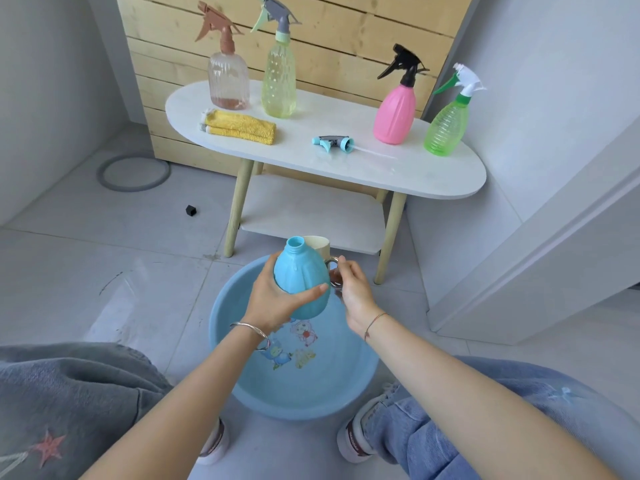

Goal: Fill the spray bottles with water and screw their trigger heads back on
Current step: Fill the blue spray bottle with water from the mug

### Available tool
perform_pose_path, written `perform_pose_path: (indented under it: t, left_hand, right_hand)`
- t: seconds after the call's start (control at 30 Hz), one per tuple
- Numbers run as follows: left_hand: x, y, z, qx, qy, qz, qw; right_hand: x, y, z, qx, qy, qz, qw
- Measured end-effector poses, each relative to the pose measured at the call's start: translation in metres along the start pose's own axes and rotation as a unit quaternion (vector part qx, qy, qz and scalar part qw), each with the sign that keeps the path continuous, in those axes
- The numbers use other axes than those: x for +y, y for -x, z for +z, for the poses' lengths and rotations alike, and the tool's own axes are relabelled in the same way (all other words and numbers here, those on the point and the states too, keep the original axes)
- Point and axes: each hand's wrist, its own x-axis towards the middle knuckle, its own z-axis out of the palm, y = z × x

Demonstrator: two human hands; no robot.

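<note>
My left hand grips a headless light-blue spray bottle, held upright over a blue basin of water on the floor. My right hand pinches the metal handle of a cream cup that sits mostly hidden behind the bottle. The bottle's blue trigger head with its dip tube lies on the white oval table. Four bottles with heads on stand there: a clear pink one, a yellow-green one, a solid pink one and a green one.
A folded yellow cloth lies on the table's left part. A grey ring and a small black block lie on the tiled floor at left. A white wall and door frame stand close at right. My knees flank the basin.
</note>
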Motion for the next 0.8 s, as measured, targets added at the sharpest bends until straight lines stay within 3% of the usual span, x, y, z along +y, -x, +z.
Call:
perform_pose_path:
  t: [0.27,0.53,0.7,0.8]
  left_hand:
    - [-0.028,-0.007,-0.023,0.035,-0.026,-0.023,0.999]
    - [-0.056,-0.006,-0.033,0.058,-0.060,-0.051,0.995]
    - [-0.064,-0.008,-0.033,0.060,-0.076,-0.050,0.994]
    - [-0.065,-0.010,-0.032,0.060,-0.077,-0.051,0.994]
  right_hand:
    - [0.043,-0.029,-0.050,-0.027,0.250,-0.024,0.968]
    - [0.090,-0.034,-0.072,-0.087,0.495,-0.049,0.863]
    - [0.108,-0.033,-0.059,-0.135,0.573,-0.105,0.801]
    - [0.114,-0.032,-0.055,-0.146,0.589,-0.120,0.786]
